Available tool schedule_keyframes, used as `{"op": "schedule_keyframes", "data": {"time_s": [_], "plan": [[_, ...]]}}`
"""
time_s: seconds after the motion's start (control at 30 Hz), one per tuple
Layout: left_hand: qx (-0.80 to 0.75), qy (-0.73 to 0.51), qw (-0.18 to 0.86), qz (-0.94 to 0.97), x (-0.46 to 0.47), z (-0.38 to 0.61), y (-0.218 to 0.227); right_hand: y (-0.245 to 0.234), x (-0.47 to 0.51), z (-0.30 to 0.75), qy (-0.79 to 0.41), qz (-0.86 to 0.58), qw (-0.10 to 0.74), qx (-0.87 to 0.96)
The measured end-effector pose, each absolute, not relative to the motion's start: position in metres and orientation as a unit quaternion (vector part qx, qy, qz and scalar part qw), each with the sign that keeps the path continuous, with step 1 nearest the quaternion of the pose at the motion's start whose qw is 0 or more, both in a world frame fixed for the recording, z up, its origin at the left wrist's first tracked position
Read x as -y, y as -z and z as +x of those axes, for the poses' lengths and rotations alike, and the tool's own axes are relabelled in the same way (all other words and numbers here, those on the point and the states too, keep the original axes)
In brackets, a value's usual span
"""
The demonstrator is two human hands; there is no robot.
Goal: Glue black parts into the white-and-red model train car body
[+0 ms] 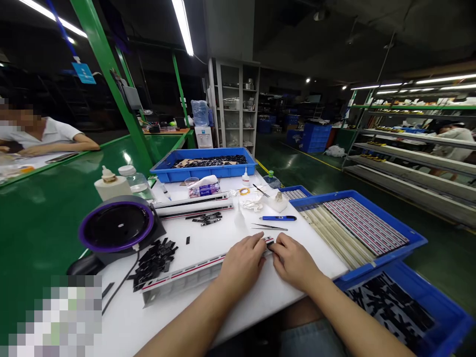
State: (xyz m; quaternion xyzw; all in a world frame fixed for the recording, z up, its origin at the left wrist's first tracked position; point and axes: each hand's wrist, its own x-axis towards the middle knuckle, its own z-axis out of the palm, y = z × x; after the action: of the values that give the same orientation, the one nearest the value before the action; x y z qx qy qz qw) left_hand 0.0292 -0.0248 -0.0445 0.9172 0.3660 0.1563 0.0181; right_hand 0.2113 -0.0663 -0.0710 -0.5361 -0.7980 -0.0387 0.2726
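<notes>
A long white shell with a red stripe, which looks like a model train car body, lies slantwise on the white table. My left hand is closed over it near its right end. At that end my right hand pinches with thumb and fingers; a small dark piece shows between both hands. Fingertips partly hide what they press. Left of the hands is a pile of small black pieces, with a single black piece apart from it. Tweezers and a blue utility knife lie just beyond.
A round black fan-like device with a cable stands at left. Behind are more striped shells, a tissue pack and a blue tray. Blue trays with shells and black parts flank the table's right edge. A co-worker sits far left.
</notes>
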Motion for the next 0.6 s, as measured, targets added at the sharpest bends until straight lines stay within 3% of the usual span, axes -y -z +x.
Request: {"op": "schedule_keyframes", "data": {"time_s": [0.27, 0.6], "plan": [[-0.32, -0.127, -0.064, 0.937, 0.0284, 0.0281, 0.0448, 0.0683, 0.0689, 0.2102, 0.067, -0.524, 0.26, 0.808], [-0.332, -0.107, -0.071, 0.935, 0.0311, 0.0304, 0.0449, 0.0675, 0.0743, 0.2026, 0.129, -0.552, 0.209, 0.797]]}}
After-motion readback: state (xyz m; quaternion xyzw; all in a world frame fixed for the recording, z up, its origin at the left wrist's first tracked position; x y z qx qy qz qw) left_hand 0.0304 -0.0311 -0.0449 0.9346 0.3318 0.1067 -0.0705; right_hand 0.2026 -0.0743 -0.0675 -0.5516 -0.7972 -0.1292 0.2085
